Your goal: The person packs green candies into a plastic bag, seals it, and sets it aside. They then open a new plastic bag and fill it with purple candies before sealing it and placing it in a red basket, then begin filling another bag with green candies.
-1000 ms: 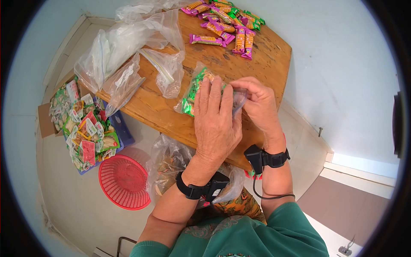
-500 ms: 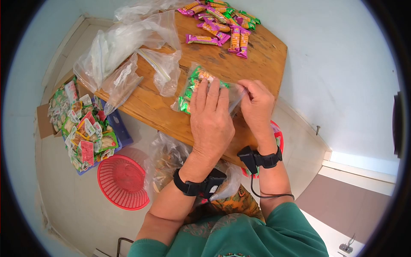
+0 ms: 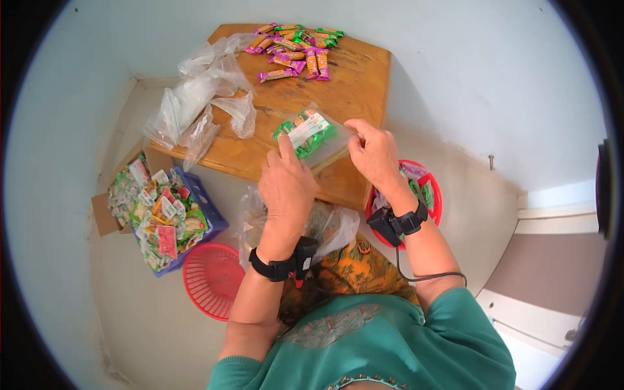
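Between fingers (image 3: 359, 127), clear packet (image 3: 315, 136), right edge pinched, left hold unclear

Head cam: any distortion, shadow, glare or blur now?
Head view: fisheye bowing, black corners; soft shadow on the wall right of the table; brightest patch lower right; print on the clear bag's white label unreadable.

Snack bars (image 3: 294, 56) sit at far end of table (image 3: 351, 91), plastic bags (image 3: 195, 97) left, pouch (image 3: 315, 134) nearer front, crate (image 3: 209, 211) floor-left, one basket (image 3: 437, 195) right.
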{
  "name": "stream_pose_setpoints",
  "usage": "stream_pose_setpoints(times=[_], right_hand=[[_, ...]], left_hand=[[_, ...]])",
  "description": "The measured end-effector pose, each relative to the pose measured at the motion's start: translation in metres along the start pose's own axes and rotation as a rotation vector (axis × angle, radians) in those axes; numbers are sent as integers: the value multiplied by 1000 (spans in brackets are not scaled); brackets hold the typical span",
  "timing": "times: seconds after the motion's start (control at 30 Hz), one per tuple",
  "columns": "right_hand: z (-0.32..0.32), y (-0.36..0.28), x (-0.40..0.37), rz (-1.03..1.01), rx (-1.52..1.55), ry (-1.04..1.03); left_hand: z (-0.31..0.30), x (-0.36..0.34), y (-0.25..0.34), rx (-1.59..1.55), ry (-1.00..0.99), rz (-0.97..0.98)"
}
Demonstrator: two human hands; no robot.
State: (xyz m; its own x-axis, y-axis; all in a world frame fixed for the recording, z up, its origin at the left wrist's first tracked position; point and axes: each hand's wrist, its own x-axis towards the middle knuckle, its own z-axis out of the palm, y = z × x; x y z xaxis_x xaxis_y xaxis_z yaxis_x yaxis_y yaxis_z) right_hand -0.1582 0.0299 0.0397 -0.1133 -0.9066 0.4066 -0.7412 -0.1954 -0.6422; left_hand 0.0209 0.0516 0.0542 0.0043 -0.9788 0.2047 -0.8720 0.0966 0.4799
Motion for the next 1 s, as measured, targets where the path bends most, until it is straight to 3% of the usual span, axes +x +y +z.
stream_pose_setpoints(times=[0.07, 0.1, 0.17, 0.3, 0.4, 0.47, 0.6, 0.67, 0.9, 0.97, 1.0], right_hand=[[-16, -12, -5, 90, 58, -108], [-22, -17, -7, 100, 70, -93], [-36, -23, -8, 87, 154, -87], [-63, -28, -13, 112, 315, -145], [-89, -37, -22, 244, 474, -277], [-101, -36, -29, 269, 544, -379], [-121, -29, -55, 262, 627, -409], [-131, -26, -67, 196, 657, -515], [-151, -41, -101, 118, 384, -354], [-156, -38, -108, -276, 132, -145], [-158, -37, -111, -277, 132, -144]], left_hand=[[-25, 0, 10, 44, -183, -146], [-29, -1, 9, 59, -184, -131], [-33, -2, 4, -32, 28, 57], [-43, 1, 2, -145, -43, 70], [-52, -9, 6, -193, -117, 93], [-69, -18, 20, -389, -399, -80], [-79, -41, 32, -464, -502, -133], [-79, -49, 29, -508, -510, -116], [-97, -79, 46, -564, -551, -53], [-102, -83, 47, -576, -588, -23], [-105, -84, 47, -577, -587, -21]])
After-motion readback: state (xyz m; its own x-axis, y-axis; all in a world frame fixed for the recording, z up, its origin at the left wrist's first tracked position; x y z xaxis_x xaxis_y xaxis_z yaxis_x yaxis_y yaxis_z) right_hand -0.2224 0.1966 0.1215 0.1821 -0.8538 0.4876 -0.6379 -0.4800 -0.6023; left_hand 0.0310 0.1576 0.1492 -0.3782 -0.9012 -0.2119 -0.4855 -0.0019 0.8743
